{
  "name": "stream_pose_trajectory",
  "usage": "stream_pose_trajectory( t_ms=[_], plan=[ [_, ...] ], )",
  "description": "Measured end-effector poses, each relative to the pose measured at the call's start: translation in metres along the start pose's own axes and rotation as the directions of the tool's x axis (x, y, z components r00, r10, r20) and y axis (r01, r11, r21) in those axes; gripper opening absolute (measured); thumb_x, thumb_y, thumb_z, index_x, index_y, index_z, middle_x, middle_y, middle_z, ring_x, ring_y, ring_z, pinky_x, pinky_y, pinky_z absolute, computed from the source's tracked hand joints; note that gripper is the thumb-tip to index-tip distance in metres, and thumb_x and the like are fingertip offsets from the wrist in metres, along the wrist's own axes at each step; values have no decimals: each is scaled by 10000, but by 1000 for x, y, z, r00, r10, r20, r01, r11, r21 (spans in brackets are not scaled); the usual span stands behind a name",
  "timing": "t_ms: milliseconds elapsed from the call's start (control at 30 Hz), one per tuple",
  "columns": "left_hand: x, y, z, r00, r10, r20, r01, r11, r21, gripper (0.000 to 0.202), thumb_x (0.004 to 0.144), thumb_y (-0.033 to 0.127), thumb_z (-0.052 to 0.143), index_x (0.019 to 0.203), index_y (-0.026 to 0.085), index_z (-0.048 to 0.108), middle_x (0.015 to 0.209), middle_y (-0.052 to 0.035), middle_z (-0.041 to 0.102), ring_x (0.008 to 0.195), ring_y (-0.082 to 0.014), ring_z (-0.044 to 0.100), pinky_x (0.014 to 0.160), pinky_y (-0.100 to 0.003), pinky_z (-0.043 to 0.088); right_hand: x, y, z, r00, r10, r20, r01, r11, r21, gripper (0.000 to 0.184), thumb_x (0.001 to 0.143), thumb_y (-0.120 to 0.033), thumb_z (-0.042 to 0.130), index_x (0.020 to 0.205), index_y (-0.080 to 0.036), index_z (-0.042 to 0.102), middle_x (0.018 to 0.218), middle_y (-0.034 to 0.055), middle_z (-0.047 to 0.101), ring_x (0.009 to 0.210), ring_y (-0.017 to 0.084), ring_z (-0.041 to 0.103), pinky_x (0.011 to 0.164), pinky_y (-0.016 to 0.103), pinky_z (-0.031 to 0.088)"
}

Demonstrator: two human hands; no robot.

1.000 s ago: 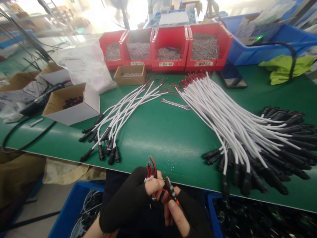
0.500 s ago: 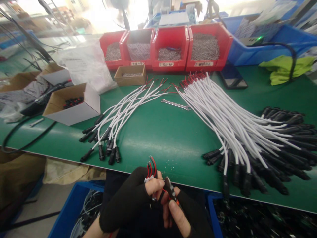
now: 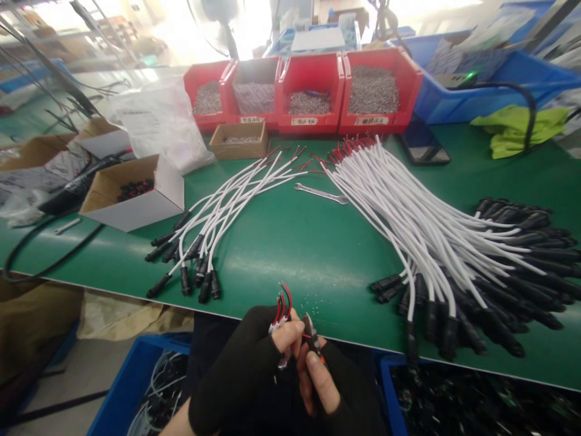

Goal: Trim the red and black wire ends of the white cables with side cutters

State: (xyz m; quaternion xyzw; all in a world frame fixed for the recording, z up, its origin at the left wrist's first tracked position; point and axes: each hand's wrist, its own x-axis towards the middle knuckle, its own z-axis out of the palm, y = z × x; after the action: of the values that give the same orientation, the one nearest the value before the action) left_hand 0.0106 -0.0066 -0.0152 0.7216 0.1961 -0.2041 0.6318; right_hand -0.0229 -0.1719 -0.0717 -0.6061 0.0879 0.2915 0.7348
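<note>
My left hand (image 3: 287, 340), in a black fingerless glove, is closed around a few white cables whose red and black wire ends (image 3: 284, 301) stick up above the fingers. Inside my right hand (image 3: 321, 383), gloved the same way, is a pair of small cutting pliers (image 3: 311, 329) with a bit of orange on the handle. Their jaws are beside my left fingertips, where a red wire runs between the two hands. Whether the blades touch that wire I cannot tell. Small pale bits (image 3: 311, 303) lie on the green bench just beyond.
White cables with black connectors lie in a small group (image 3: 231, 203) at left and a large pile (image 3: 399, 212) at right. Between them is a wrench (image 3: 321, 194). Red bins (image 3: 311, 63), a cardboard box (image 3: 167, 194) and a phone-like black slab (image 3: 424, 142) stand or lie behind.
My left hand and the wire ends have shifted slightly right. The pliers' jaws have tilted a little more upright, close to the left fingertips.
</note>
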Motion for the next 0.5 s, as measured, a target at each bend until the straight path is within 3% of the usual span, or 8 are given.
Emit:
stream_pose_trajectory(
  t_ms=[100, 200, 333, 500],
  plan=[
    [1, 9, 0, 1000, 24, -11, -23, 999, 47, 296, 877, 420, 608, 706, 179, 626, 689, -6, 618, 683, -186, 584, 663, -279, 466, 1, -3, -4, 996, 31, 81, -33, 999, 27, 395, 993, -556, 626, 1149, -215, 750, 736, 55, 721, 630, 219, 689, 601, 298, 580],
    [2, 16, 1, 999, 47, 2, -47, 997, 67, 309, 876, 399, 579, 645, 194, 578, 611, 17, 551, 606, -160, 527, 607, -264, 426, 2, -6, -7, 992, 33, 124, -41, 997, 59, 368, 1000, -564, 609, 943, -219, 724, 604, 8, 630, 476, 162, 583, 473, 261, 467],
    [-1, 24, -1, 996, 85, 31, -86, 996, 31, 372, 903, 408, 542, 592, 204, 541, 580, 3, 540, 586, -158, 518, 604, -263, 420, -1, -10, -8, 996, 14, 87, -24, 993, 119, 358, 998, -566, 611, 944, -221, 688, 623, 1, 630, 507, 163, 604, 496, 264, 463],
    [-3, 21, -9, 990, 69, -122, -81, 993, -88, 386, 869, 434, 620, 583, 190, 537, 538, 25, 448, 513, -114, 398, 534, -243, 349, -9, -30, -7, 997, -59, -45, 66, 980, 185, 292, 955, -506, 714, 934, -216, 689, 724, 16, 708, 630, 177, 685, 602, 267, 542]
  ],
)
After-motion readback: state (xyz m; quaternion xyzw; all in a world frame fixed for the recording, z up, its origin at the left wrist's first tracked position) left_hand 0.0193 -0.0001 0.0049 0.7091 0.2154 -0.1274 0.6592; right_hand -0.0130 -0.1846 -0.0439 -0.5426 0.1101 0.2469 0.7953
